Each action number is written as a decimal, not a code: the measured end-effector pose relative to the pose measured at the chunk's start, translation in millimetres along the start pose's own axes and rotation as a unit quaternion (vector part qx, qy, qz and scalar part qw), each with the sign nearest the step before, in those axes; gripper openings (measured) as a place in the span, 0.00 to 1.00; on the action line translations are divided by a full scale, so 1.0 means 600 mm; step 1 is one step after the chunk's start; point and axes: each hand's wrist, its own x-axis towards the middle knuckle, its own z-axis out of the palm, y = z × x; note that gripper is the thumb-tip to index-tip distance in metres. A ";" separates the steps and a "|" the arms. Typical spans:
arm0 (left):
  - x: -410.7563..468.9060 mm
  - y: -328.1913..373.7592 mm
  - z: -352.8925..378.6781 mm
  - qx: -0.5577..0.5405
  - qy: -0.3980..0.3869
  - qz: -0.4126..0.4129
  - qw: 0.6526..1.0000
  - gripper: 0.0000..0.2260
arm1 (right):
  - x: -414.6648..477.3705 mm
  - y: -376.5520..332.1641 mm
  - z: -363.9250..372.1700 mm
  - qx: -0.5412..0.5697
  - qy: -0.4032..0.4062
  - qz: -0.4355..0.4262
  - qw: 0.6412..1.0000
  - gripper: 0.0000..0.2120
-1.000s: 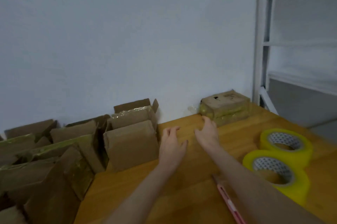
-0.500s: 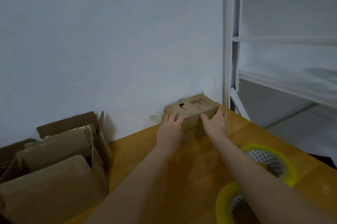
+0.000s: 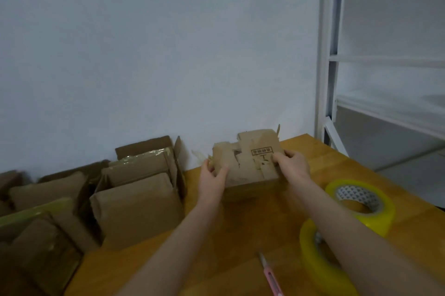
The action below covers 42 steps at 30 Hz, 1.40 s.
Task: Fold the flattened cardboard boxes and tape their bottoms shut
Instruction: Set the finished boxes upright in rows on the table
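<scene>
Gripping a stack of flattened cardboard boxes (image 3: 248, 163) from both sides, the person holds it near the far edge of the wooden tabletop (image 3: 240, 235), close to the pale wall (image 3: 168, 43). The left hand (image 3: 213, 179) is closed on the stack's left edge, thumb lying across the front face, and the right hand (image 3: 292, 165) is closed on the right edge, fingers curled over the printed side. The stack is tilted up toward the camera, so its top sheet faces the viewer; it shows a small printed label and some torn spots (scraps of clear tape cling to the left edge). Whether its lower edge touches the tabletop cannot be told, since shadow hides it.

To the left, at the tabletop's edge, stands a crowd of folded boxes (image 3: 137, 199), several with taped bottoms turned up and flaps standing behind them. On the right lie two rolls of yellow tape: the far roll (image 3: 361, 202) sits flat just beside the right forearm, and the near roll (image 3: 317, 262) is partly hidden under that forearm. A pink utility knife (image 3: 271, 276) lies between the two forearms, near the bottom of the view. A white metal shelf unit (image 3: 337, 79) stands at the right, past the tabletop's corner.
</scene>
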 end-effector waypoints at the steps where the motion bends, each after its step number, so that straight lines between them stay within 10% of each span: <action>1: -0.015 0.006 -0.013 0.018 0.015 0.014 1.000 0.30 | -0.022 -0.011 -0.005 0.015 0.007 -0.004 1.000 0.14; 11: -0.219 0.033 -0.143 0.094 0.097 0.123 0.983 0.26 | -0.257 -0.035 -0.016 0.102 0.020 -0.072 0.992 0.25; 22: -0.338 -0.127 -0.391 0.163 0.192 0.031 0.967 0.21 | -0.447 0.064 0.139 -0.015 -0.186 -0.118 0.975 0.20; 26: -0.351 -0.114 -0.413 0.190 0.263 0.152 0.934 0.21 | -0.451 0.031 0.127 0.040 -0.181 -0.144 0.972 0.28; 32: -0.290 -0.011 -0.427 0.373 0.038 0.164 0.912 0.41 | -0.423 -0.016 0.129 0.012 -0.164 -0.118 0.979 0.20; 35: -0.271 0.008 -0.429 0.495 -0.064 0.159 0.852 0.34 | -0.412 -0.012 0.138 -0.003 -0.143 -0.097 0.985 0.17; 39: -0.295 -0.016 -0.433 0.532 -0.015 0.327 0.781 0.09 | -0.403 -0.006 0.140 -0.007 -0.116 -0.080 0.990 0.16; 42: -0.310 -0.034 -0.431 0.485 0.000 0.351 0.801 0.23 | -0.408 -0.007 0.145 -0.027 -0.111 -0.104 0.988 0.17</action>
